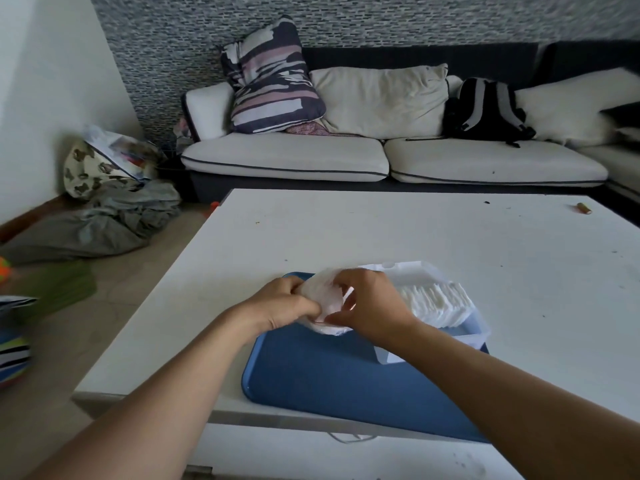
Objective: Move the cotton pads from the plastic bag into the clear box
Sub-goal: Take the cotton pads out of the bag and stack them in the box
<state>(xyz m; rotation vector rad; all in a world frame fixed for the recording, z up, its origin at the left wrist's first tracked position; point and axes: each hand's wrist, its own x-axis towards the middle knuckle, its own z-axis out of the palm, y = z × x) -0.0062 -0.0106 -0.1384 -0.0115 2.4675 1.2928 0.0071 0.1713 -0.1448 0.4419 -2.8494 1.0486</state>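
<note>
We have the plastic bag pinched between both hands above the far edge of the blue tray. Our left hand grips the crinkled film at its 9 o'clock side, fingers curled round it, while our right hand pinches the film at its 3 o'clock side; held like this, it looks to us as though we are pulling the mouth apart to get at what is inside. The bag is thin, translucent and bunched into a rounded lump, so we cannot tell how many pads remain in it.

The clear box stands on the tray at 3 o'clock from the bag, just beside our right hand, within easy reach for dropping pads in. It is a rigid, see-through rectangle, already holding a row of cotton pads: soft, white, flat pieces stacked on edge. The tray lies on the white desk, smooth and slightly marked.
</note>
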